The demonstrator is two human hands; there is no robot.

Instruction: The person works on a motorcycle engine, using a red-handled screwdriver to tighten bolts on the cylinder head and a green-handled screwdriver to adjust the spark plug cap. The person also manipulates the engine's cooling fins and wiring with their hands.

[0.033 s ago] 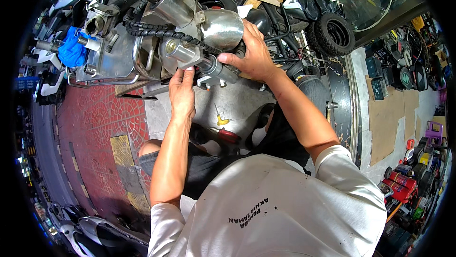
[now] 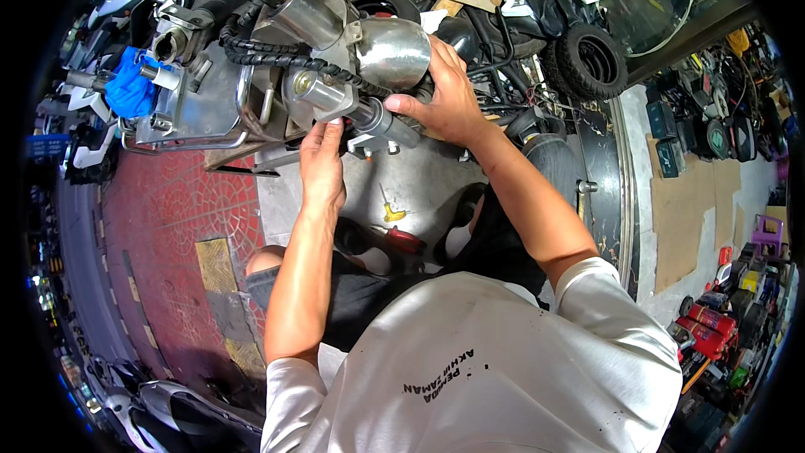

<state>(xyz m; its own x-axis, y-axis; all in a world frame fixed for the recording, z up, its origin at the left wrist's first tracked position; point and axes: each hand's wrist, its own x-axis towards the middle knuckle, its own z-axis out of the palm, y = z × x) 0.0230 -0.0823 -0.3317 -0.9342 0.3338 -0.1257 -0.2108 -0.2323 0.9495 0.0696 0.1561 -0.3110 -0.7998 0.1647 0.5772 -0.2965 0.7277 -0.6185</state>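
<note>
A silver metal assembly [image 2: 327, 94], like the front end of a scooter, lies tilted in front of me, with a black spiral-wrapped cable [image 2: 277, 57] across it. My right hand [image 2: 451, 101] grips a rounded shiny metal cover [image 2: 394, 52]; its fingers reach over the far right side and the thumb points at a grey cylinder [image 2: 387, 128]. Under the clamp beside that cylinder, my left hand [image 2: 321, 155] has its thumb and fingers together, the fingertips partly hidden by metal. On the floor between my feet are a yellow-handled tool [image 2: 392, 213] with a thin shaft and red-handled pliers [image 2: 404, 241].
Left of the assembly stands a metal frame [image 2: 197, 109] with a blue cloth or bag [image 2: 132, 84] on it. A stack of small tyres [image 2: 591, 61] and piled parts crowd the far right. A cardboard sheet [image 2: 681, 218] lies on the floor at right. Motorcycles [image 2: 180, 411] border the left.
</note>
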